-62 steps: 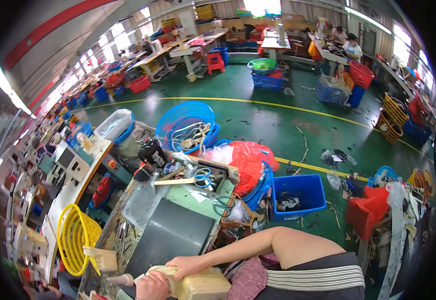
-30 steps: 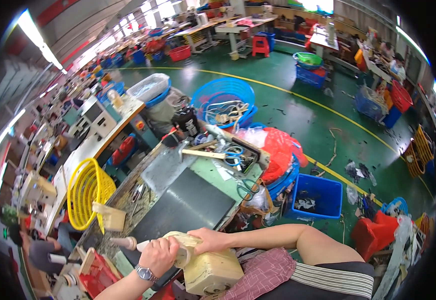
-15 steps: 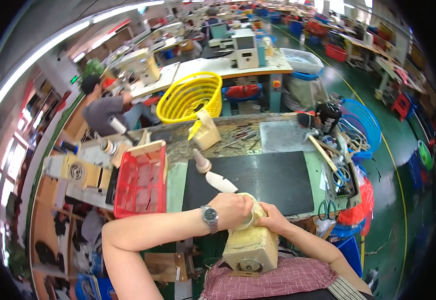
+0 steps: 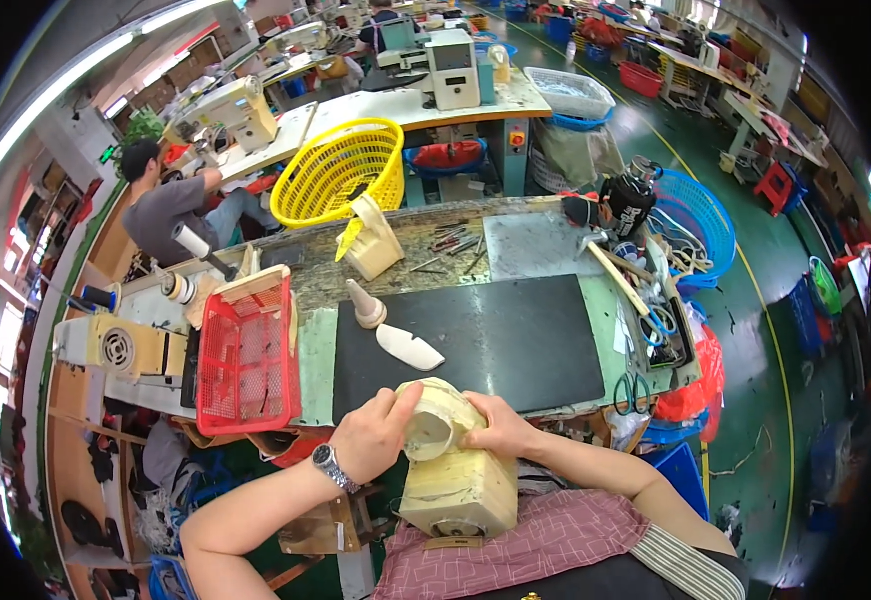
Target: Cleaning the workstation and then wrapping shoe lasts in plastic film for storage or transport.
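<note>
A cream block with a ring-like round top rests on my lap against the maroon cloth. It has a round metal fitting on its near face. My left hand, with a watch on its wrist, grips the ring's left rim with bent fingers. From the other side my right hand clasps the block, thumb on top and fingers hidden behind. Just beyond, a white curved flat piece and a pale cone-shaped piece lie on and stand on the black mat.
A red basket stands left on the bench. Behind the mat are a second cream block and several small tools. At right sit a hammer, scissors and a black bottle. A seated person is at far left.
My left hand has moved from across the ring's top to its left side, so the round opening now shows. My right hand still holds the block. The whole view has shifted slightly.
</note>
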{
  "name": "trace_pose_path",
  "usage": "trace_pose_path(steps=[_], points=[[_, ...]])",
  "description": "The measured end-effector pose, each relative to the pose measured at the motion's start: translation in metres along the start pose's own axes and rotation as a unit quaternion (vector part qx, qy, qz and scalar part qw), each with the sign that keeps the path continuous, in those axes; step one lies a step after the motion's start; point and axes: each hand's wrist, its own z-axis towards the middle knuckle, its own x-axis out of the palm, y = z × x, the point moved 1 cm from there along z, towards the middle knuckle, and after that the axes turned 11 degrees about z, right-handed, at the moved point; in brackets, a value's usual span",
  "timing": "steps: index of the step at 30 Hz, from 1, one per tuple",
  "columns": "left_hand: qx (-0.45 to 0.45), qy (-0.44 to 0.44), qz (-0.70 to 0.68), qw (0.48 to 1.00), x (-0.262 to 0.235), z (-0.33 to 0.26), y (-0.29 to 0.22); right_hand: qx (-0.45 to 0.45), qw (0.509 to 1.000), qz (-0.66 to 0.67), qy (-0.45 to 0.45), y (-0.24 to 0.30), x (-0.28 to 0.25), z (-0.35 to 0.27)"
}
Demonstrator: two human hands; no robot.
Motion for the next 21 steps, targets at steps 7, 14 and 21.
trace_pose_path(steps=[7,14,21], points=[[0.055,0.064,0.100,0.991,-0.009,0.022,-0.001,0.026,1.000,0.004,-0.005,0.003,-0.003,0.006],[0.135,-0.050,0.220,0.965,0.002,0.033,0.010,0.014,0.999,-0.008,-0.043,0.017,-0.005,-0.004],[0.019,-0.080,-0.132,0.988,0.030,0.016,0.015,0.005,0.998,-0.019,-0.061,0.006,-0.002,-0.013]])
